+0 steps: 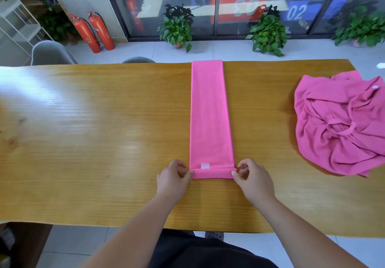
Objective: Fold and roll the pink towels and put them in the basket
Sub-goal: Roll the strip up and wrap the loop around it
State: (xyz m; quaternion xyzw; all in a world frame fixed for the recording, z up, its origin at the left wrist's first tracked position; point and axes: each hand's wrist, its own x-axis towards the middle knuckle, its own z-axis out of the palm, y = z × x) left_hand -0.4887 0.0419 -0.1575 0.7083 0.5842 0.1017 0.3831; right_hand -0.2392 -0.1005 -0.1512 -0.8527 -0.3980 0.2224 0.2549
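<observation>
Rolling is the step I'm on: the folded towel [210, 113] lies as a long narrow strip down the middle of the frame, running from the far edge of the table [93, 126] toward me, and its near end is turned over into a first small roll [213, 174]. My left hand [174, 181] pinches the left end of that roll between thumb and fingers, and my right hand [253, 179] pinches the right end the same way, so both are closed on the cloth. A small white label [205, 166] shows just above the roll. At the right edge of the frame sits a crumpled heap of towels [341, 126], well apart from the strip and not yet folded. No basket is in view, so I cannot tell where it stands. Next, I judge, both hands must push the roll away from me evenly, keeping it tight and its ends square, or it will drift into a cone.
</observation>
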